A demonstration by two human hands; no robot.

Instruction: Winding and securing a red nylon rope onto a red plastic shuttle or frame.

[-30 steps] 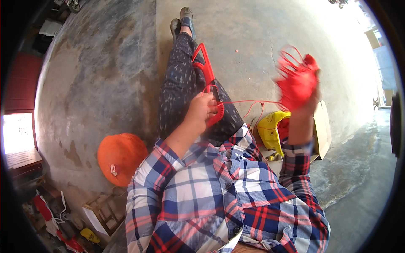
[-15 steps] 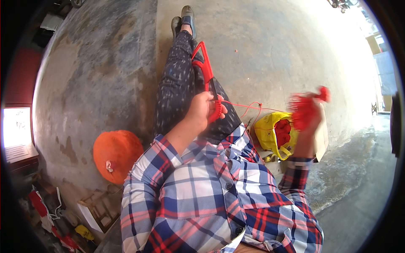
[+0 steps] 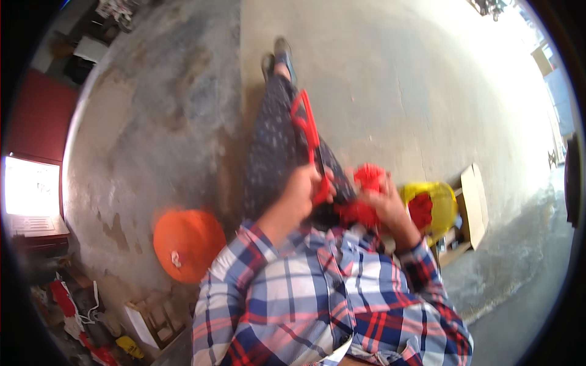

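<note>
My left hand (image 3: pixel 305 188) is closed round the lower part of a tool with a red looped handle (image 3: pixel 310 131) and a narrow dark bar. The handle points away from me, over my legs. Red cord is coiled at the tool's near end, partly hidden by my fingers. Just right of it, my right hand (image 3: pixel 387 204) grips a blurred bundle of red cord (image 3: pixel 368 177), with more red strands hanging below the hand. To the right stands a yellow bag (image 3: pixel 447 204) with red cord balls (image 3: pixel 420 210) inside.
A cardboard box (image 3: pixel 475 207) stands beside the yellow bag. An orange rounded object (image 3: pixel 189 247) lies on the concrete floor (image 3: pixel 165 122) to my left, near a small wooden frame (image 3: pixel 162 326). My outstretched legs (image 3: pixel 271 146) lie ahead.
My right hand has swung in from the far right, bringing the red cord bundle close to my left hand. The left hand keeps its hold on the tool. The whole view has shifted slightly.
</note>
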